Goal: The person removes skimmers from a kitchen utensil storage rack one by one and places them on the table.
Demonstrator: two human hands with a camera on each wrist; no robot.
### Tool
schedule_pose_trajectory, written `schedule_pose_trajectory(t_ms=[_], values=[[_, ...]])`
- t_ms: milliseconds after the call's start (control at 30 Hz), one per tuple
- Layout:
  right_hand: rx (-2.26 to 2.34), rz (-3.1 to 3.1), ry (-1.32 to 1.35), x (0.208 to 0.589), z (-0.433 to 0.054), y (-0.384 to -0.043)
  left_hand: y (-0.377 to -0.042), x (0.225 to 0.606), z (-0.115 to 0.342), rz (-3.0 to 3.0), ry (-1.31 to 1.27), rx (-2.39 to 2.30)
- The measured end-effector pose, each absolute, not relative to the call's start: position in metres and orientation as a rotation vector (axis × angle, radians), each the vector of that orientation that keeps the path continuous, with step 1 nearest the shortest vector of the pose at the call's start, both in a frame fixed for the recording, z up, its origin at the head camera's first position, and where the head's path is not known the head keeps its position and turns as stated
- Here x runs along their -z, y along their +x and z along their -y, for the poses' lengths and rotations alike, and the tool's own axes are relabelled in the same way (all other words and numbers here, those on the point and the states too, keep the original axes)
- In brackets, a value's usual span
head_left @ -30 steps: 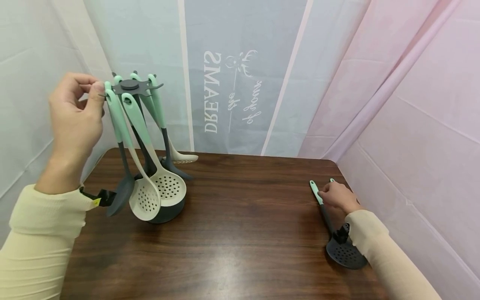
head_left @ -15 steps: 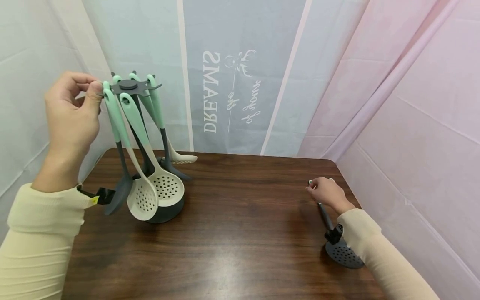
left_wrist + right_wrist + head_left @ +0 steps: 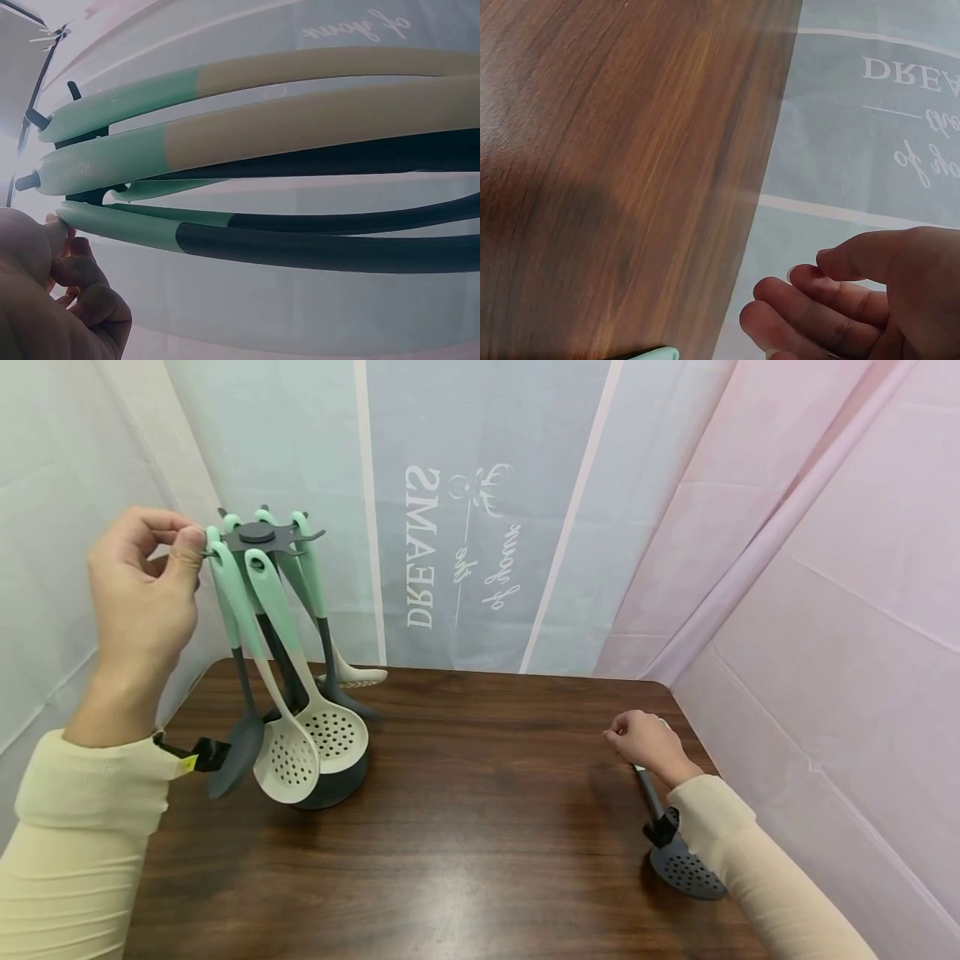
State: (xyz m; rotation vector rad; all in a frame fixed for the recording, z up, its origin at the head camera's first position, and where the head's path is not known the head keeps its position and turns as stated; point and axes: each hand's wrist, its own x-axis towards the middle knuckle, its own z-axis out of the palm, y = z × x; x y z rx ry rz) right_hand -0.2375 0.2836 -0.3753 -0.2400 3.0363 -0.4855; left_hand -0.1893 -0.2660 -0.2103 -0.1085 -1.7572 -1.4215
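My left hand pinches the hanging end of a mint-handled dark grey spoon at the left of a utensil rack. In the left wrist view, the thumb and fingers meet at the tip of that mint handle. Two cream skimmers with round holes hang at the front of the rack. My right hand hovers with loosely bent fingers, holding nothing, over the handle of a dark skimmer lying on the table. The right wrist view shows nothing between the fingers.
Other utensils, among them a cream slotted one, hang at the rack's back. Its dark round base stands on the brown wooden table. A second mint handle tip shows just behind the right hand. Cloth hangs beyond the table's far edge.
My right hand has moved left and slightly back, away from the skimmer's right side to over its handle. My left hand has shifted slightly left, still pinching at the rack.
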Motion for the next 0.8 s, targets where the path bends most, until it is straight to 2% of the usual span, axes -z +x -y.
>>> schedule_pose_trajectory(t_ms=[433,800], values=[[0.608,-3.09,-0.384,0.365,-0.257,-0.247,-0.186,0.211,0.262,1.772,-0.107,1.373],[0.816,-3.157,-0.643,0.329,-0.203,-0.248,-0.183,0.213,0.26,1.779,-0.101,1.342]])
